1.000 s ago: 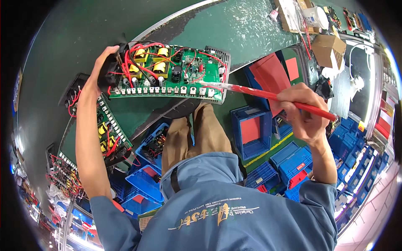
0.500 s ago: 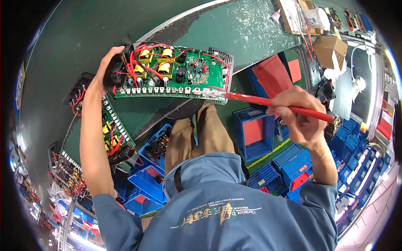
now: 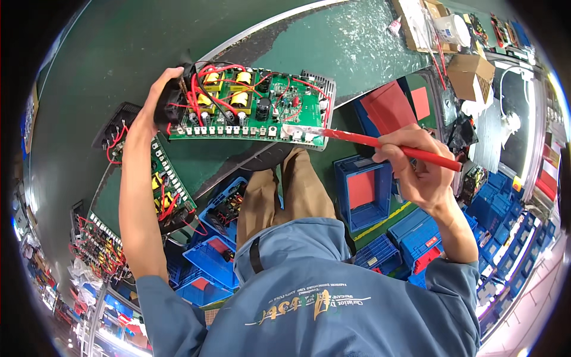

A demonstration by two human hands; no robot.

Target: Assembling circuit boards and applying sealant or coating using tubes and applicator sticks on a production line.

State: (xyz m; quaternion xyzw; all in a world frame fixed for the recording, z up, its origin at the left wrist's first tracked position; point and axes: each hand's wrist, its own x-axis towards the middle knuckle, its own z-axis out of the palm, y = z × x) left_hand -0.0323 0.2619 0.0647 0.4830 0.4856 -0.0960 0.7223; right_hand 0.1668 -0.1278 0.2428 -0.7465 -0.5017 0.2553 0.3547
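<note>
My left hand [image 3: 150, 113] is closed round the black end piece [image 3: 172, 106] of a green circuit board [image 3: 306, 112], holding it tilted above the bench. Yellow-and-black transformers [image 3: 241, 99], red wires and a row of small components along the near edge sit on this board. In my right hand [image 3: 419, 163] is a red-handled brush [image 3: 357, 139], pinched between thumb and fingers. Its white-smeared tip [image 3: 297, 130] lies against the components at the right of that row. A second wired board [image 3: 163, 178] rests beneath my left forearm.
More wired boards [image 3: 98, 247] lie at the lower left. Blue crates [image 3: 363, 193] stand below the bench edge, several with red sheets inside. At the upper right are a cardboard box [image 3: 470, 76] and a white tub [image 3: 452, 30]. A green bench top [image 3: 357, 41] stretches behind the held board.
The held board and my left hand appear slightly further right in the view. My right hand has shifted a little left and down, with the brush tip still at the component row.
</note>
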